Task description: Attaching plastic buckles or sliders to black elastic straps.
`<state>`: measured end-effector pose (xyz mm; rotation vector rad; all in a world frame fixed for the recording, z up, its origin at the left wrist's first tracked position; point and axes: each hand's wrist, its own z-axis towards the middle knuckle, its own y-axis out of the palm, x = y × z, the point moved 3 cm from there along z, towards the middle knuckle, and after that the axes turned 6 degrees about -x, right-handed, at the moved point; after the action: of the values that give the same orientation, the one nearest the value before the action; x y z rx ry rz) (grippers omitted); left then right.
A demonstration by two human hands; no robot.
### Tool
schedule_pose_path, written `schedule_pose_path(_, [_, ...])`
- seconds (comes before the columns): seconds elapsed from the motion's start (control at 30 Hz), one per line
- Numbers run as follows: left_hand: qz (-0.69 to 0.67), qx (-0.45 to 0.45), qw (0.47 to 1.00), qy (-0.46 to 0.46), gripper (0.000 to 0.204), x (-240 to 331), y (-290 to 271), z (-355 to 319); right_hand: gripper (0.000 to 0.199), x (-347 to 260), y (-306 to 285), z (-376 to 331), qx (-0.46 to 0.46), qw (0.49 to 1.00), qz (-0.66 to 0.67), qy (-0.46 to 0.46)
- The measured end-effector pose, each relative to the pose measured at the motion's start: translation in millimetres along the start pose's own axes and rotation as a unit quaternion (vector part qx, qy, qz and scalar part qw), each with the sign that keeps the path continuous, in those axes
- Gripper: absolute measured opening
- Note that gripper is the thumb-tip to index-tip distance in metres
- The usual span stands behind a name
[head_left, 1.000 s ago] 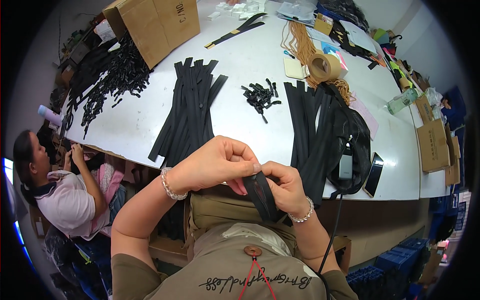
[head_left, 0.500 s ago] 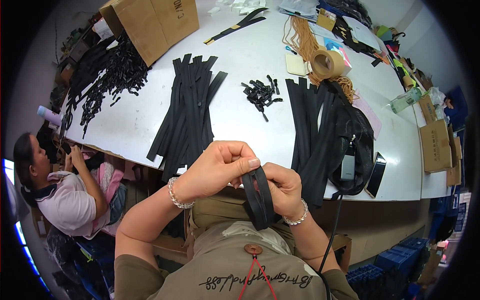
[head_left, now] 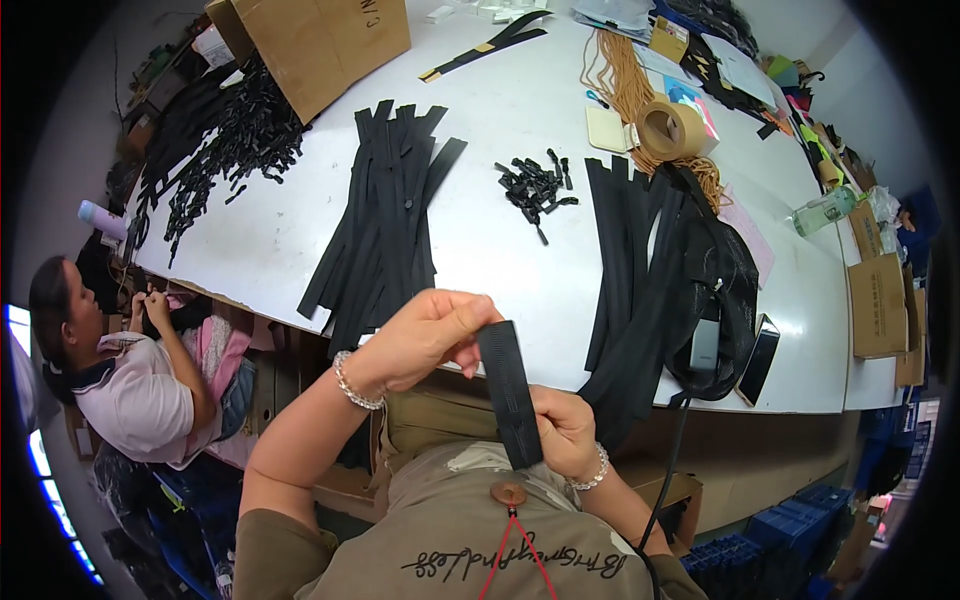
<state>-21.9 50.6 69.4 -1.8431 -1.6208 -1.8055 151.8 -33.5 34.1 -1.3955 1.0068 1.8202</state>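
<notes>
A black zipper strip (head_left: 508, 395) hangs almost upright in front of my body, its teeth line running down the middle. My left hand (head_left: 435, 335) is closed at its upper end, the thumb and forefinger pinching the top edge. Lower down, my right hand (head_left: 566, 430) grips the strip's right side with curled fingers. Beyond my left hand lies a loose pile of black zipper strips (head_left: 385, 220). Small black zipper pulls (head_left: 535, 188) sit heaped at the table's middle. More black zipper strips (head_left: 618, 260) lie to the right, some hanging over the near edge.
A cardboard box (head_left: 335, 60) stands far left beside a heap of black corded pulls (head_left: 225, 140). At right are a black bag (head_left: 705, 290), a phone (head_left: 760, 360), a tape roll (head_left: 670, 130), tan cords (head_left: 615, 75) and a bottle (head_left: 825, 210). Another person (head_left: 140, 380) sits at left.
The strip has gone from a bent loop to nearly straight and flat. My right hand has moved down along it, away from my left hand.
</notes>
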Motion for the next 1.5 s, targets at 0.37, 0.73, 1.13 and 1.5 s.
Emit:
schedule_pose_path(0.37, [0.121,0.028,0.992,0.030,0.017,-27,18,0,0.021,21,5,-3,0.065,0.997,0.032,0.036])
schedule_pose_path(0.73, [0.128,0.119,0.981,0.088,0.022,-24,7,15,0.017,15,3,17,0.119,0.993,-0.016,0.018])
schedule_pose_path(1.13, [0.072,0.209,0.964,0.148,0.019,-9,-28,23,0.015,26,14,13,0.095,0.995,-0.021,0.031])
schedule_pose_path(1.5, [0.258,0.287,0.905,0.179,0.022,127,-72,-1,0.033,-4,-11,23,0.099,0.983,-0.130,0.082])
